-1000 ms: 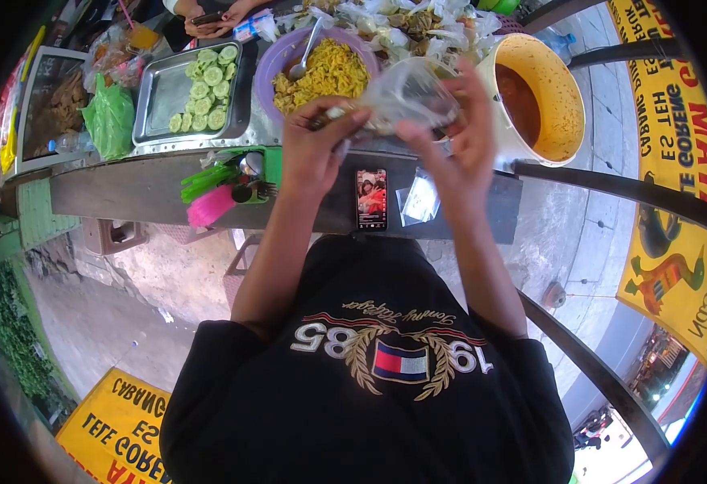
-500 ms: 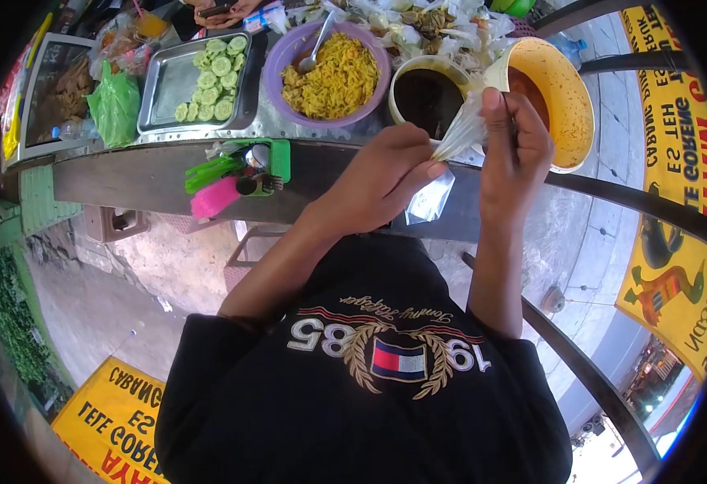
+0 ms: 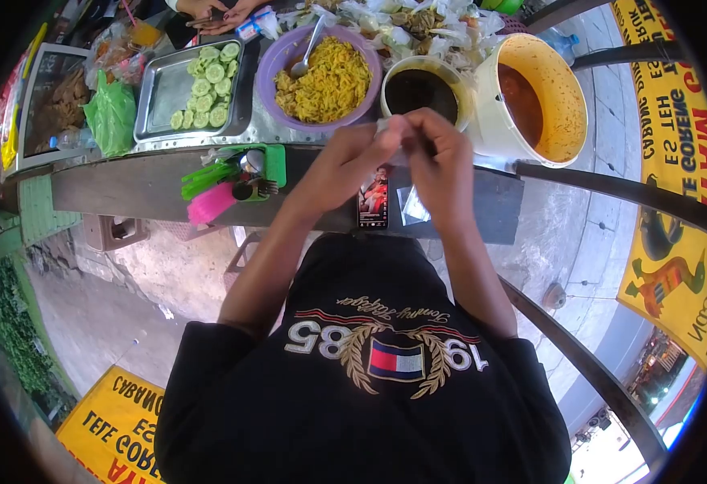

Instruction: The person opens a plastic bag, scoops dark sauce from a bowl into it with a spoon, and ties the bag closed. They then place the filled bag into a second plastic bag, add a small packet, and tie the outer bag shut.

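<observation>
My left hand [image 3: 352,160] and my right hand [image 3: 440,165] are close together above the table's front edge, fingers pinched. Between the fingertips a bit of a clear plastic bag [image 3: 384,127] shows, most of it hidden by the hands. Just beyond is a pale tub [image 3: 468,101] of dark sauce. A phone [image 3: 373,208] with a lit screen lies below my hands, and a small clear plastic packet [image 3: 412,206] rests to its right.
Behind are a purple bowl [image 3: 266,98] of yellow shredded food, a metal tray [image 3: 153,97] of cucumber slices and a bucket [image 3: 489,121] of reddish sauce. A green cutlery holder [image 3: 275,165] stands left. Another person's hands [image 3: 216,16] are at the far side.
My hands have come together and lower, the right one moving left. The stretched bag is now bunched between them. The phone, hidden before, now shows.
</observation>
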A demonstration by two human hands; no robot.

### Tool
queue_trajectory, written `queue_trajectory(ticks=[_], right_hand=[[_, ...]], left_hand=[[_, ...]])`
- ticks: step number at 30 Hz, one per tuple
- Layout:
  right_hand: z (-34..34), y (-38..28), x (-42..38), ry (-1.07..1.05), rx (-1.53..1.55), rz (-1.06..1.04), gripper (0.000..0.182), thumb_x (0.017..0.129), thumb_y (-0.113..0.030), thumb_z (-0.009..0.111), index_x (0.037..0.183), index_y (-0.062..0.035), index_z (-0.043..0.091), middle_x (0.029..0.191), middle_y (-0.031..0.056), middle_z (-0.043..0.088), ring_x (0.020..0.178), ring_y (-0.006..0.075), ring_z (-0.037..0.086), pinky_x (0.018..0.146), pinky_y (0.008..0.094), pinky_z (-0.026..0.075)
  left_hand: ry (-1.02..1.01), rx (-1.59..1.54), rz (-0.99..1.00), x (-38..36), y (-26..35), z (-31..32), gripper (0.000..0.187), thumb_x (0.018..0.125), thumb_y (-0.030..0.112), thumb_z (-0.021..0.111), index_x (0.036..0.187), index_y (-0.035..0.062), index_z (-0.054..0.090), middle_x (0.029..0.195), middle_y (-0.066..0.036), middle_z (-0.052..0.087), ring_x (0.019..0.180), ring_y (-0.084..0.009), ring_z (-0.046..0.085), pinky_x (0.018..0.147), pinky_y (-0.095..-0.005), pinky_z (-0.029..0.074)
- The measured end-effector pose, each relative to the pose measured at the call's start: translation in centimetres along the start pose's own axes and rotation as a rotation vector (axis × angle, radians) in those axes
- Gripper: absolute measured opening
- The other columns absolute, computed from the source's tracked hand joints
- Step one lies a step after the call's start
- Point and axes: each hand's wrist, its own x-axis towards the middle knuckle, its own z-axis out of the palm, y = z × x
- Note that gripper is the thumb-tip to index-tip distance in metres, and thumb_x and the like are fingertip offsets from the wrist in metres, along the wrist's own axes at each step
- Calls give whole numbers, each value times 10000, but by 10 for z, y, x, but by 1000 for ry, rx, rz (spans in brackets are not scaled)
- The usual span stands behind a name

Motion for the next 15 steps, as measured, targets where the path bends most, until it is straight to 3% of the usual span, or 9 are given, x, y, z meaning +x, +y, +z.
queue_trajectory(ticks=[1,4,5,8,9,11,13,15], right_hand=[[2,0,-1,39,97,33,126,914,-88,639,867,28,620,699,3,573,665,67,495,605,235,423],[-13,-5,8,211,448,272,116,929,-101,626,866,-3,631,695,-23,559,637,37,474,578,198,397],[-19,-6,10,278,575,376,116,934,-107,622,866,-13,634,694,-31,554,630,27,467,570,187,389],[-5,9,8,312,399,354,139,948,-171,626,900,-41,642,707,-52,540,612,-10,420,520,164,346],[-3,15,8,309,159,181,144,924,-184,649,978,-50,651,772,-16,603,682,57,535,652,227,427],[-6,19,14,321,-324,-297,146,919,-145,632,1035,-59,652,895,27,650,836,144,605,766,273,436],[-13,1,10,98,-569,-496,220,891,-99,621,1108,-95,653,1050,61,679,1095,245,606,999,377,337],[-8,6,8,22,-610,-510,178,900,-133,615,1070,-96,653,922,39,668,990,199,624,987,420,324]], left_hand=[[-36,71,-205,-1,9,1,375,972,331,545,792,7,609,660,-68,553,625,-284,546,603,-376,420],[58,392,131,-4,13,20,374,968,338,553,819,1,613,664,-85,561,621,-278,542,599,-368,419],[96,522,469,-1,6,17,365,959,326,565,815,-5,615,688,-132,565,650,-308,556,616,-373,432],[80,455,319,-1,-2,3,344,943,313,579,800,7,642,672,-164,563,663,-355,580,623,-411,451],[73,605,243,0,1,-1,329,935,304,586,798,12,647,669,-167,569,663,-362,585,623,-424,454],[61,906,73,-2,8,-11,299,919,286,600,794,21,657,662,-173,581,663,-376,596,621,-451,460],[73,879,118,-2,11,-8,275,902,275,616,784,30,660,663,-167,600,658,-377,600,608,-466,457],[62,867,132,-2,15,-3,262,887,268,631,774,33,657,672,-163,614,658,-374,603,599,-470,452]])
